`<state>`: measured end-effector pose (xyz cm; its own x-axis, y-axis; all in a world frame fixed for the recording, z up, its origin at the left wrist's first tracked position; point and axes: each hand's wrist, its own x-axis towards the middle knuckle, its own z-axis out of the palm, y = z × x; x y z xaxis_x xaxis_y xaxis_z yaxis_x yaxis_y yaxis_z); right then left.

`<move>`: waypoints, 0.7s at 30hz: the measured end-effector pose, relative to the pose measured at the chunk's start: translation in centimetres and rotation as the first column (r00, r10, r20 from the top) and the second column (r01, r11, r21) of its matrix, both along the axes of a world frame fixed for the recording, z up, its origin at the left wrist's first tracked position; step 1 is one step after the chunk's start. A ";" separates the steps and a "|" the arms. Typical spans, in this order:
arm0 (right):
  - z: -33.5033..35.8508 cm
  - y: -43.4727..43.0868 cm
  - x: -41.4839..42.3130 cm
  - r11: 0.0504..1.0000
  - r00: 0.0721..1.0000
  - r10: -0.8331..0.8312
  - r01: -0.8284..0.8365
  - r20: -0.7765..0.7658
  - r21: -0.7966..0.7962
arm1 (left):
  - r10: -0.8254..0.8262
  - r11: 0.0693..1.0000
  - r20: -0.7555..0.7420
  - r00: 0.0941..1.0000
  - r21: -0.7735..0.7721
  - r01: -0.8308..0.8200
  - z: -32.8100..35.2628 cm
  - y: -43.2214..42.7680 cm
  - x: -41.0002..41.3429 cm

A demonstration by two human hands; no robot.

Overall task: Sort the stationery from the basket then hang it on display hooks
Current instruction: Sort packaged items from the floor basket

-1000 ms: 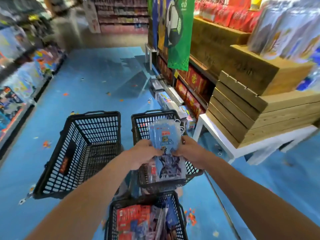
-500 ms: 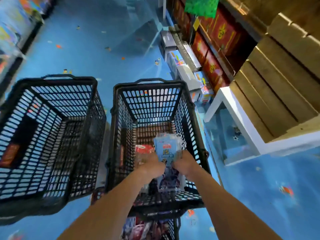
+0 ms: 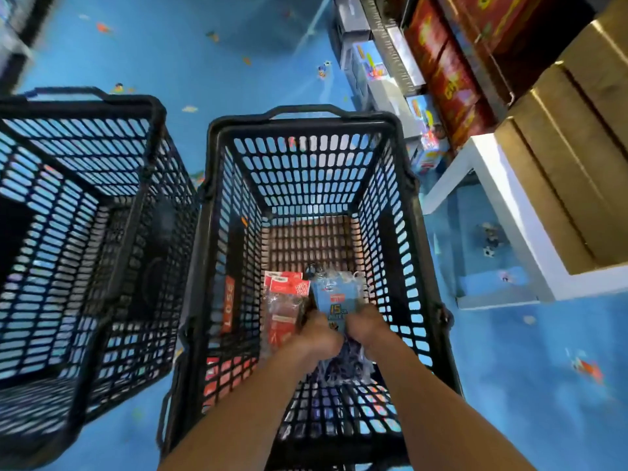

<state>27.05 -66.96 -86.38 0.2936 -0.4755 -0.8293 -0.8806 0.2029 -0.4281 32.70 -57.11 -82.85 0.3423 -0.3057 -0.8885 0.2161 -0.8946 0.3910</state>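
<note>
Both my hands reach down inside a black mesh basket (image 3: 306, 120) on the blue floor. My left hand (image 3: 317, 336) and my right hand (image 3: 372, 329) together grip a stack of blue stationery packs (image 3: 334, 299) in clear wrapping, held low near the basket's bottom. Red-topped packs (image 3: 283, 300) lie in the basket just left of the blue ones. The lower part of the blue stack is hidden behind my hands.
A second black mesh basket (image 3: 85, 107) stands to the left. On the right are a white table frame (image 3: 509, 185) carrying wooden crates (image 3: 560, 137), and red boxes (image 3: 452, 79) and small coloured boxes (image 3: 370, 66) on low shelving.
My hands have lowered the blue packs from above the basket down into it. The view has tilted downward and closer to the basket.
</note>
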 end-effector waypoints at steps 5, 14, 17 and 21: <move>-1.7 -0.2 0.2 0.997 0.998 -0.066 0.066 -0.002 0.037 | -0.004 1.000 0.046 0.999 0.023 0.003 -2.2 -0.6 0.0; 0.8 -0.1 -0.6 0.996 0.997 -0.073 0.072 0.011 0.060 | 0.042 0.999 -0.017 0.999 0.003 -0.042 -1.3 -0.1 -0.2; 3.1 0.1 -1.0 0.997 0.997 -0.074 0.073 0.038 0.040 | 0.042 0.998 -0.009 0.999 -0.039 -0.042 0.3 0.6 -0.6; 6.9 0.8 -2.1 0.998 0.993 -0.065 0.065 0.095 -0.002 | 0.068 0.981 0.076 0.995 -0.186 -0.053 3.4 2.0 -0.6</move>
